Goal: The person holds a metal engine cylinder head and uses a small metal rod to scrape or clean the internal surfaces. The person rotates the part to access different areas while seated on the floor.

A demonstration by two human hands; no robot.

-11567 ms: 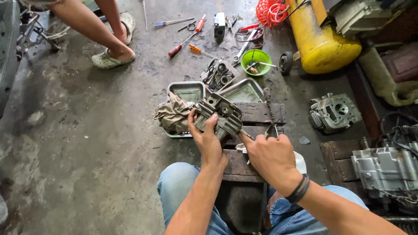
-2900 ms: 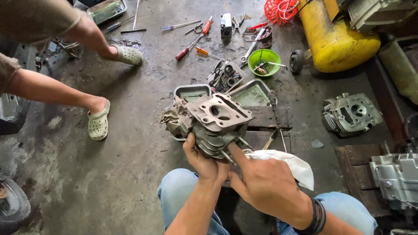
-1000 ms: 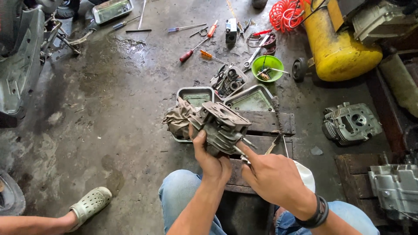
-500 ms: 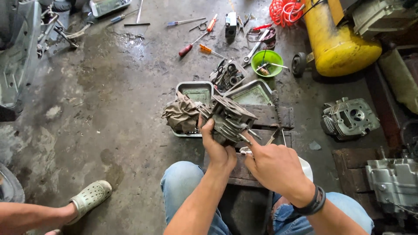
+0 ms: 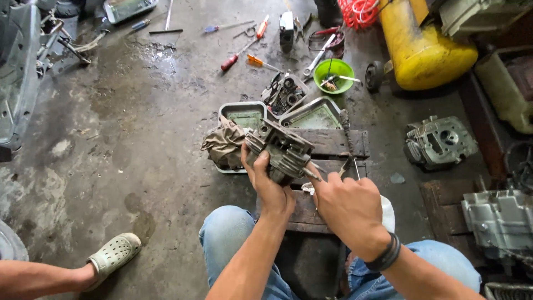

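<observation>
My left hand (image 5: 267, 183) grips a grimy finned metal engine cylinder head (image 5: 279, 150), holding it tilted above a dark wooden pallet (image 5: 333, 143). My right hand (image 5: 347, 203) pinches a thin metal tool (image 5: 312, 175) whose tip touches the head's lower right side. A dirty brown rag (image 5: 224, 145) lies just left of the head, draped over a metal tray (image 5: 244, 115). My knees in blue jeans show below.
A second metal tray (image 5: 313, 118), a green bowl (image 5: 333, 75), screwdrivers (image 5: 239, 54) and small parts lie on the stained concrete floor beyond. A yellow tank (image 5: 420, 47) stands top right, other engine parts (image 5: 438, 141) at right. Another person's foot in a pale clog (image 5: 112, 256) is at lower left.
The cylinder head has been turned in my left hand and lowered slightly while my right hand stays with the thin tool at its side. The other person's foot stepped away to the lower left.
</observation>
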